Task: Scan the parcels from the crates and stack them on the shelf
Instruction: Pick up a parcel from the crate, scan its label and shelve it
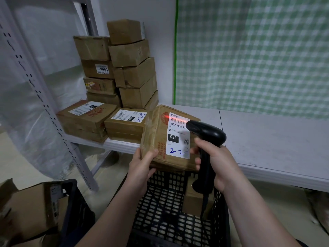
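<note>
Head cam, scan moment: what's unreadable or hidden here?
Head view only:
- parcel label: end of the printed code behind the scanner; fine print too small.
- box in the crate: partly behind the scanner handle and cable.
- second crate, bottom left: cut off by the frame edge, contents unclear.

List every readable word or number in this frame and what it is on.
"032-038-E0", rest hidden by the scanner: label of the held parcel.
"032", white on black: same label.
"2-2-1", blue handwriting: same label.
"8093" over "5元": sticker on a stacked box.
"2-2-9", blue handwriting: label of a flat parcel on the shelf.
Remaining print is too small or blurred to read.
</note>
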{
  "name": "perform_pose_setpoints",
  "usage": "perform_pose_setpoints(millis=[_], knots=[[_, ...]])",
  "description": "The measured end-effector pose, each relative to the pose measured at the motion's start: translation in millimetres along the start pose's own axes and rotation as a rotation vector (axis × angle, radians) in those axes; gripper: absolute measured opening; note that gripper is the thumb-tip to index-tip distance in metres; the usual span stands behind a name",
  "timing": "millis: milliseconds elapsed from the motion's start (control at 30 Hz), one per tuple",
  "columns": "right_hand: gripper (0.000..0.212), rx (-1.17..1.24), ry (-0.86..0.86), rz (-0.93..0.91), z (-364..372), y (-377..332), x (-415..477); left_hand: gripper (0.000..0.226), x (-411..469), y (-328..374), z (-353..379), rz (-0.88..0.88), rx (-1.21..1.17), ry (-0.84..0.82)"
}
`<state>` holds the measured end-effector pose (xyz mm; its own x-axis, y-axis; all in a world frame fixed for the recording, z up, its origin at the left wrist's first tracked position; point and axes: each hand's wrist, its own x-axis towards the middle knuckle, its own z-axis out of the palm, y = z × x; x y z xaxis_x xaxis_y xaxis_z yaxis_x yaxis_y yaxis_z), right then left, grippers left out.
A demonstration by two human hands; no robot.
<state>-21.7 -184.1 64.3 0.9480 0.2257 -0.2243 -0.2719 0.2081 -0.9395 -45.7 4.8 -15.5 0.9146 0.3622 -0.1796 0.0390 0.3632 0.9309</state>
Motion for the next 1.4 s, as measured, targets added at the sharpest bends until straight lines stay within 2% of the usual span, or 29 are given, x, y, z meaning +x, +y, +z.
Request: perform_pose_setpoints(millis=[333, 400, 500, 633, 800, 1000, 1133, 1267, 1400], knots=[[0.011, -0.027, -0.010, 0.000, 2, -2, -3, 0.101, -3, 4, 1, 0.001, 0.006, 0.012], [0.011, -0.029, -0.012, -0.006, 3, -2, -3, 0.090, -6, 6, 2, -0.009, -0.003, 0.015], [0.010, -0.037, -0.027, -0.027, 6, -3, -1, 0.057, -5, 10, 0, -0.003, -0.027, 0.026], [0.006, -0.025, -0.072, -0.061, 16, -9, 0, 0.067, -3, 37, -10, 0.036, -0.108, 0.071], [0.011, -0.058, -0.141, -0.073, 40, -17, 7, 0.030, 2, 94, -33, 0.107, -0.302, 0.246], [0.012, -0.113, -0.186, -0.045, 78, -17, 26, 0.057, 27, 155, -67, 0.100, -0.425, 0.460], [0.011, -0.157, -0.183, -0.034, 97, -13, 42, 0.055, 52, 178, -81, 0.035, -0.446, 0.474], [0.008, -0.178, -0.173, -0.024, 108, -7, 58, 0.087, 83, 184, -94, 0.025, -0.493, 0.505], [0.008, -0.186, -0.139, -0.002, 114, 0, 77, 0.094, 125, 180, -112, -0.005, -0.468, 0.510]])
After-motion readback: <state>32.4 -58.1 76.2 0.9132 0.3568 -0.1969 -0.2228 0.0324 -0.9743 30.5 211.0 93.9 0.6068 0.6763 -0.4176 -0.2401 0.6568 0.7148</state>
